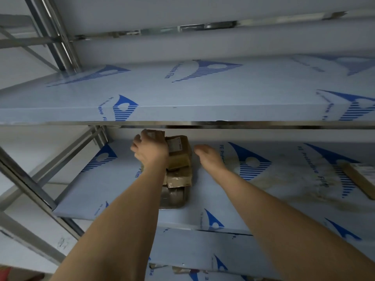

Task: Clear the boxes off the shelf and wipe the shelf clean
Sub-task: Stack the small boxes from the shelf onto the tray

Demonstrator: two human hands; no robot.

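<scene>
Two bare arms reaching up into the middle shelf (125,191) of a steel rack, film-covered with blue logos. At far left, slanted steel braces (67,165) and an upright. Left hand (150,149) raised over the stack of boxes (178,159), fingers curled round a small brown box (155,133) at the top rear of the stack, gripping it; back of the hand toward the camera, wrist hiding the stack's left side. Just beside that hand, to its right, a taped brown box with a white label (176,144), tilted, sitting atop further crumpled cardboard pieces, the whole pile resting on the shelf toward its left half. Under the front of the pile, a dim patch, either reflection or tray, hard to tell. Right hand (207,157) just right of the stack, near it but apart, fingers loose and slack, grasping nothing, hovering low over the shelf. Further right, yellowish dusty smears (284,179) spread across the film. At the far right edge, a flat cardboard box (361,179) lying on the same shelf, cut off by the frame, well apart from both hands. Above, an upper shelf (182,94) with the same film; below, a lower shelf (203,258) with scraps of cardboard barely visible at its edge.
</scene>
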